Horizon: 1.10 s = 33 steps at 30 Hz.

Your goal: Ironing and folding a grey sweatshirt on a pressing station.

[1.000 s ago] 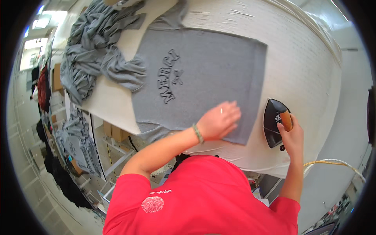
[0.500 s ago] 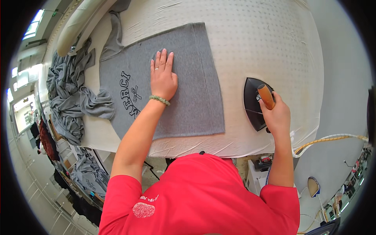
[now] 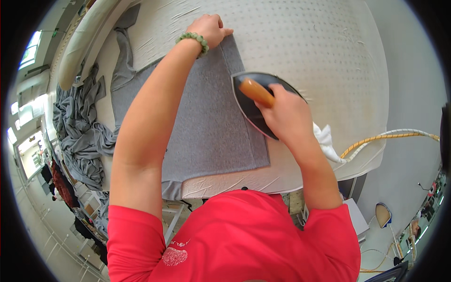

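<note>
A grey sweatshirt [image 3: 202, 113] lies flat on the padded white ironing table, its sleeve stretching toward the far left. My left hand [image 3: 209, 30], with a green bead bracelet at the wrist, is at the garment's far edge by the hem corner. Its fingers are curled there, seemingly pinching the cloth, though the fingertips are partly hidden. My right hand [image 3: 289, 113] grips the orange-brown handle of a dark iron [image 3: 256, 113]. The iron's pointed end overlaps the hem side of the sweatshirt; whether it presses on the cloth or hovers cannot be told.
A heap of crumpled grey garments [image 3: 80, 141] sits at the table's left edge. A pale padded arm [image 3: 87, 42] extends over the far left. From the iron's rear, a white cloth wrap [image 3: 326, 143] and a yellow-and-white hose [image 3: 380, 138] run off to the right.
My left hand has moved from flat on the sweatshirt's middle to its far hem corner, with the fingers curled. My right hand has brought the iron leftward from the bare table onto or over the hem.
</note>
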Each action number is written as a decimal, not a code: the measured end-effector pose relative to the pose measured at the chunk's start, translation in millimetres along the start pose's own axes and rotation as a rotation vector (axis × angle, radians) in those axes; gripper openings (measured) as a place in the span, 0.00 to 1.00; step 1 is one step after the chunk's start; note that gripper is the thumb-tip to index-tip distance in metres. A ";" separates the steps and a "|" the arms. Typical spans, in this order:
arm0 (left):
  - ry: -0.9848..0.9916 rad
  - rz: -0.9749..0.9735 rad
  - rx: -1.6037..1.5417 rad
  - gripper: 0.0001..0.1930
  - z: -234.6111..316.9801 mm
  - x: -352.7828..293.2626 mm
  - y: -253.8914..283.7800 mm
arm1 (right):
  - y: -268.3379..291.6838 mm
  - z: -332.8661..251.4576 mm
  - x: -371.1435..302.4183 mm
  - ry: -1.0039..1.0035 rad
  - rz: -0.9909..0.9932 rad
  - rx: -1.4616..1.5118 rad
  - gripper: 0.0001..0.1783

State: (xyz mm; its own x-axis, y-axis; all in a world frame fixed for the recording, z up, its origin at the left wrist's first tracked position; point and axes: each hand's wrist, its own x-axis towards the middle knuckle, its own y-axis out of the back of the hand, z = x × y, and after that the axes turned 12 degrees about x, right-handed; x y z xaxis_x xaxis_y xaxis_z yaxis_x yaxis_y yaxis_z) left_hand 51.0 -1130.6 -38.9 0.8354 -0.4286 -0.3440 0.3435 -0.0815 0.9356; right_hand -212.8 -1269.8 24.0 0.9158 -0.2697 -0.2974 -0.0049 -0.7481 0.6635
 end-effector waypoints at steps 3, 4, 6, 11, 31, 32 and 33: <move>-0.111 -0.211 0.127 0.18 6.8 5.7 13.1 | -3.9 -15.8 53.0 -0.089 -0.097 -0.131 0.24; -0.139 -0.213 0.115 0.18 9.7 6.6 15.5 | -2.1 -19.7 69.3 -0.076 -0.092 -0.141 0.22; -0.117 -0.259 0.094 0.13 12.3 3.9 15.9 | 4.0 -23.1 82.8 -0.065 -0.089 -0.151 0.21; -0.315 0.263 -0.315 0.11 -46.0 -63.5 -12.4 | 43.8 7.3 88.0 -0.179 0.133 -0.196 0.20; -0.092 0.323 -0.204 0.46 14.9 -313.0 -131.3 | 65.4 42.0 77.9 -0.184 0.197 -0.256 0.22; -0.157 0.303 -0.156 0.46 12.5 -320.8 -132.0 | 65.2 41.6 74.9 -0.192 0.211 -0.286 0.22; -0.143 0.300 -0.186 0.46 7.2 -326.1 -132.0 | 62.5 40.3 65.8 -0.196 0.209 -0.288 0.22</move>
State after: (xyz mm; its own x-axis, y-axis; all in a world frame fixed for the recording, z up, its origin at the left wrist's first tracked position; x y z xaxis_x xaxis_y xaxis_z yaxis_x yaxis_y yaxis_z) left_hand -269.8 -986.6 -49.7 0.8466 -0.5313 -0.0300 0.1755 0.2256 0.9583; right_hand -169.1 -1358.7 18.2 0.8129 -0.5294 -0.2429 -0.0446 -0.4723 0.8803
